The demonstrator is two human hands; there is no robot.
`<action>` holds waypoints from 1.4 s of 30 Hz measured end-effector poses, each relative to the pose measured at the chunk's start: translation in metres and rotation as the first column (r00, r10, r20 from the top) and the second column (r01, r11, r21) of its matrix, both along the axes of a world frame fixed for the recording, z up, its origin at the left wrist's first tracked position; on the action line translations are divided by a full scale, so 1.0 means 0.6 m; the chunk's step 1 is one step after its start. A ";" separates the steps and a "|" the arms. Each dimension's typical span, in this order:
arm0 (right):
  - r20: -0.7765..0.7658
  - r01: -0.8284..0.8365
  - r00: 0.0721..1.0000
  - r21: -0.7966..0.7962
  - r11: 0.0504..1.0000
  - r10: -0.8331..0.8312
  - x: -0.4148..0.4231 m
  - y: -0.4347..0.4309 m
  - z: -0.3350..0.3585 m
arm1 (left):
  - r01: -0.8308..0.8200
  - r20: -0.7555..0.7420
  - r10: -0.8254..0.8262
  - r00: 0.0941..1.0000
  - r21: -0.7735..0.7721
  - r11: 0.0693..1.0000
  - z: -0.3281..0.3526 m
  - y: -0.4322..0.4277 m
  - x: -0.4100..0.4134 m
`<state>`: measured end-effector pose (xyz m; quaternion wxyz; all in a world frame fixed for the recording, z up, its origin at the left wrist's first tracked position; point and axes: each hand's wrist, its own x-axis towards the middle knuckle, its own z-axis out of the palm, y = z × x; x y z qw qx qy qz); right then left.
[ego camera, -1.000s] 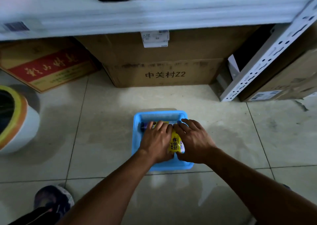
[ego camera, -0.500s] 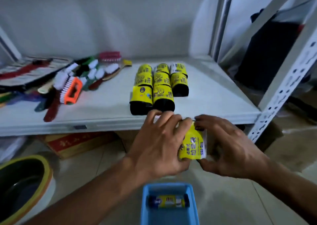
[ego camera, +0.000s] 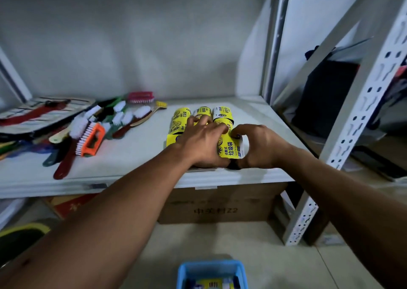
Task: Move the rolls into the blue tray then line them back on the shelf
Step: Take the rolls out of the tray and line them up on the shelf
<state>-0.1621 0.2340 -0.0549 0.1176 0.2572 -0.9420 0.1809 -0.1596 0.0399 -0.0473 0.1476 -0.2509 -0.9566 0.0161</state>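
You are gripping a glossy yellow roll (ego camera: 231, 147) on the white shelf (ego camera: 136, 156).
Your left hand (ego camera: 202, 143) and right hand (ego camera: 262, 145) are clasping the cylinder, its long axis pointing toward the shelf's back.

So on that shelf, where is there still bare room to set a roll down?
Bare shelf lies between the brushes and the rolls, along the front edge under the brushes, and right of the right hand toward the upright. The left end is crowded with brushes; both hands crowd the front roll.
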 end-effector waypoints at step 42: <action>-0.058 0.021 0.998 -0.092 0.995 -0.027 -0.011 -0.011 -0.092 | -0.063 -0.113 0.064 0.992 0.006 0.998 -0.094 -0.056 -0.002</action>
